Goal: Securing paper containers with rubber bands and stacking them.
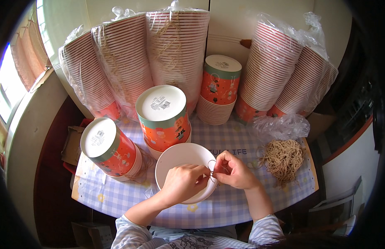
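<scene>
A white paper bucket (182,155) stands open side up in front of me. Over its right rim, both hands pinch a thin brown cord (211,174) that bends into a small loop. My left hand (182,182) reaches across the bucket's mouth, thumb and fingertips closed on the cord. My right hand (235,171) grips it from the right side, fingers curled. Whether the cord passes through the bucket wall is hidden by the fingers. A tangled heap of tan cords (283,159) lies right of my right hand.
Upside-down stacks of orange-and-green buckets stand on the left (113,151), beyond the white bucket (165,130) and farther back (220,85). Tall bagged bucket stacks (178,54) line the wall. Crumpled clear plastic (281,125) lies behind the cord heap on the checked tablecloth (242,209).
</scene>
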Action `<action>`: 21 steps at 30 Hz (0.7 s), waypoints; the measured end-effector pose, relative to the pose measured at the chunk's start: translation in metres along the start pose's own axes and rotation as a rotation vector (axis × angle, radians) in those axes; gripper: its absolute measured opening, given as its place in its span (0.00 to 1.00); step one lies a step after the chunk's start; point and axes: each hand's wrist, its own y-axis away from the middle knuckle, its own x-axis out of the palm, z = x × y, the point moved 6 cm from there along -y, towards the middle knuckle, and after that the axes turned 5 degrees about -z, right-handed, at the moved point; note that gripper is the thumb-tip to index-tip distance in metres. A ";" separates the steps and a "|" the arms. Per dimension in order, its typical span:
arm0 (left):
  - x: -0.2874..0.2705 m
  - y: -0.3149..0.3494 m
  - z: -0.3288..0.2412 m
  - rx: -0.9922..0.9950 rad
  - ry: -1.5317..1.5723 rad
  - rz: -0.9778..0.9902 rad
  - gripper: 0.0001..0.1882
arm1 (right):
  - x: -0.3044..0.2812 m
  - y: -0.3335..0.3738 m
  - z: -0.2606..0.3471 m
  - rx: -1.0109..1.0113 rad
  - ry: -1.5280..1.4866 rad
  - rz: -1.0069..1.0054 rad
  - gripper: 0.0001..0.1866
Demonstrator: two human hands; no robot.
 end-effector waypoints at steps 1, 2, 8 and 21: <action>-0.001 0.000 0.001 -0.006 -0.004 -0.026 0.04 | 0.000 0.001 0.001 0.021 -0.004 -0.011 0.12; -0.002 0.001 0.002 -0.013 -0.008 -0.051 0.04 | -0.001 0.001 0.001 0.043 -0.008 -0.021 0.12; 0.003 0.001 0.008 -0.054 0.060 -0.034 0.06 | 0.001 0.000 0.000 0.049 0.004 -0.013 0.11; 0.000 0.000 0.006 -0.040 0.180 -0.082 0.07 | 0.001 0.001 -0.002 0.021 -0.009 -0.002 0.11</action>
